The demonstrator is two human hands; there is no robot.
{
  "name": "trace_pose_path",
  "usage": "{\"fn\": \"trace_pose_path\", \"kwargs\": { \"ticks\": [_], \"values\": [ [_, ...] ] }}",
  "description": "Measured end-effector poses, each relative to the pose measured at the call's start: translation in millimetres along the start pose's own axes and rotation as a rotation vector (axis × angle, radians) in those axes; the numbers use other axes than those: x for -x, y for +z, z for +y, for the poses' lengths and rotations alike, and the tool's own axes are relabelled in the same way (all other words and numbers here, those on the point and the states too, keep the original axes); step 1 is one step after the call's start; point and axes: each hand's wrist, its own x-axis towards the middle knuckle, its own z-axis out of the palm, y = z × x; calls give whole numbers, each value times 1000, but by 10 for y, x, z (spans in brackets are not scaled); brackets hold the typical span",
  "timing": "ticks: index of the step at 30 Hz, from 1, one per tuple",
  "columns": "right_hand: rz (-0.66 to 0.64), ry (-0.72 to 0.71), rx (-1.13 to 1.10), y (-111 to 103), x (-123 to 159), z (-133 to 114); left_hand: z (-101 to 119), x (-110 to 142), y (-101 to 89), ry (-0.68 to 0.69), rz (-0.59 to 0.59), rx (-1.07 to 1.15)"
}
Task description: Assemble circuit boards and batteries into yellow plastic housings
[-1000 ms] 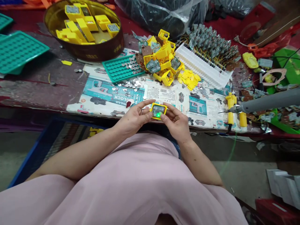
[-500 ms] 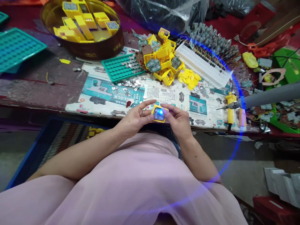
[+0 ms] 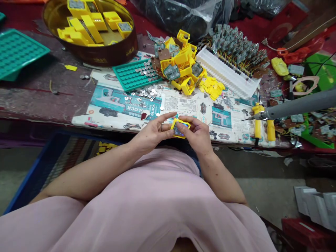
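Between both hands, just over the table's front edge, is a small yellow plastic case (image 3: 173, 133) with a grey circuit board (image 3: 179, 128) in its open face. My left hand (image 3: 152, 134) pinches its left side, thumb on the near edge and index finger stretched along the far side. My right hand (image 3: 198, 134) grips the right side, with the thumb pressed over the board. A faint blue glow shows beside that thumb. Part of the board is hidden under it. Behind the hands lie loose button cells (image 3: 147, 92) and a teal tray (image 3: 128, 77) partly filled with them.
A round tin (image 3: 91, 56) holds yellow cases at the back left. Yellow cases with boards (image 3: 181, 64) are piled near small yellow plates (image 3: 211, 87). A white foam rack (image 3: 228, 75) carries wired parts. At right, a grey-handled pointed tool (image 3: 296, 105) juts in above yellow-handled tools (image 3: 257, 120).
The bright blue light on the board has dimmed to a faint glow, and the blue ring of glare is gone. My right thumb has shifted left across the board.
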Motion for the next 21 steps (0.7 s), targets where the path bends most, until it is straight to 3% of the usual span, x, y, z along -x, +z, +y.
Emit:
{"fn": "trace_pose_path", "kwargs": {
  "ticks": [7,11,21],
  "values": [
    [-13,-25,54,-6,-20,-19,25,25,57,-16,39,43],
    [-73,-9,-16,-8,6,28,33,5,16,-13,28,65],
    [-121,-118,77,-9,56,142,4,-23,-48,-56,5,163]
  ]
}}
